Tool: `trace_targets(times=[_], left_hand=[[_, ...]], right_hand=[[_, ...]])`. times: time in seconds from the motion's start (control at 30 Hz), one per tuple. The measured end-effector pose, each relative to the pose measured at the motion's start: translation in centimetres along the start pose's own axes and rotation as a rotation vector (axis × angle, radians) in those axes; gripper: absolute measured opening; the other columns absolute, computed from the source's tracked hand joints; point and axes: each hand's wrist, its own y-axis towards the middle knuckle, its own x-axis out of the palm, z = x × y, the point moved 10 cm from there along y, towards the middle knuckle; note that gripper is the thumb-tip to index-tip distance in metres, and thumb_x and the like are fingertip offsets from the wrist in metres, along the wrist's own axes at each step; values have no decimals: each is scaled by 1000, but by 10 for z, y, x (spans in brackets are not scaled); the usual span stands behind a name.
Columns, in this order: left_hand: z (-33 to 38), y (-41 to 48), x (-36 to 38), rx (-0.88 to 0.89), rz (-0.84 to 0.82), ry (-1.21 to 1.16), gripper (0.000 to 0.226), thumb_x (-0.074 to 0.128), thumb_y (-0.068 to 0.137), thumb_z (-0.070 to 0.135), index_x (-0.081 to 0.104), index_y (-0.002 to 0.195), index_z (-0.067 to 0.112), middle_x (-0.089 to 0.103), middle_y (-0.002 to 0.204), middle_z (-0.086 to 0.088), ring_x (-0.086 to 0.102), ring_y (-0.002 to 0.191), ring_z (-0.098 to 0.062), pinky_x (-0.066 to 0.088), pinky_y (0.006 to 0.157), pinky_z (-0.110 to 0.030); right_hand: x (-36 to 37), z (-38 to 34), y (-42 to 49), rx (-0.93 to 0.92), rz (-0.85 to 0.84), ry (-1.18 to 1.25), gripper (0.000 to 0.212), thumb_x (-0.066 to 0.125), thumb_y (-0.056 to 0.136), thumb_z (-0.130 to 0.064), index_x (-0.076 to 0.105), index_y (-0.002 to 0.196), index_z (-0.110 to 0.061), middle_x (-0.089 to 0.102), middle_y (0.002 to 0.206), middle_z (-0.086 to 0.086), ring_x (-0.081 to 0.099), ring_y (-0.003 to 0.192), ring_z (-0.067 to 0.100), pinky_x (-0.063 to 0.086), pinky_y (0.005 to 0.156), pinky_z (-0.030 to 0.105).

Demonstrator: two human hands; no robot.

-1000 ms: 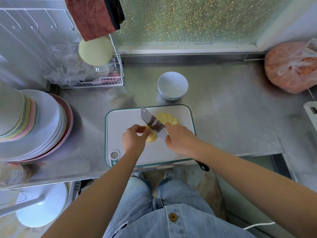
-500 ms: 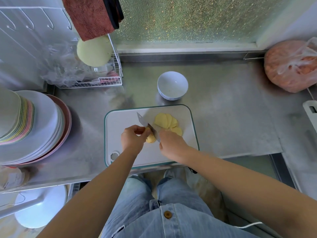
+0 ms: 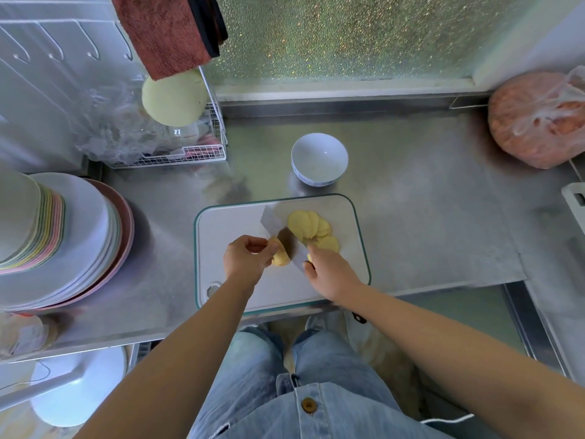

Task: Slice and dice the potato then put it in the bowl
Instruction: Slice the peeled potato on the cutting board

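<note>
A white cutting board (image 3: 228, 229) with a teal rim lies on the steel counter. On it, my left hand (image 3: 245, 258) pinches the remaining yellow potato piece (image 3: 281, 257). My right hand (image 3: 329, 269) grips a cleaver (image 3: 278, 231); its blade stands against the right side of the potato piece and looks blurred. Several cut potato slices (image 3: 311, 229) lie fanned out just right of the blade. An empty white bowl (image 3: 319, 160) stands on the counter behind the board.
A tall stack of plates (image 3: 63, 236) fills the left of the counter. A wire rack (image 3: 177, 153) with plastic bags stands at the back left, a red cloth (image 3: 164, 30) hanging above it. An orange-filled plastic bag (image 3: 535, 118) sits at the back right.
The cleaver came down through the potato and lifted again. Another slice joined the fan on the right. The piece under my left hand is shorter.
</note>
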Motion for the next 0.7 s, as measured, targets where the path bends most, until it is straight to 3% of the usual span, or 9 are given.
trace_targets(times=[0.23,0.4,0.7], left_hand=[[-7,-2,2,-72,-25,-177,21,84,73,16,70,84,5,72,84,-12,70,82,-29,59,78,-36],[-7,-4,2,-62,-6,-176,15,82,75,14,69,79,8,71,83,-12,70,80,-28,60,79,-37],[-4,-6,1,-60,5,-136,13,81,75,16,70,80,10,72,83,-9,70,80,-26,60,79,-37]], right_hand=[[-41,-13,-9,-30,16,9,10,41,95,-17,40,102,-11,35,65,-3,40,68,27,29,61,32],[-39,-23,-18,-54,-33,-26,6,39,95,-16,34,97,-15,33,65,-4,39,67,26,27,60,31],[-35,-31,-20,-45,-94,-82,22,39,96,-15,42,116,-5,41,79,-1,44,75,22,31,59,29]])
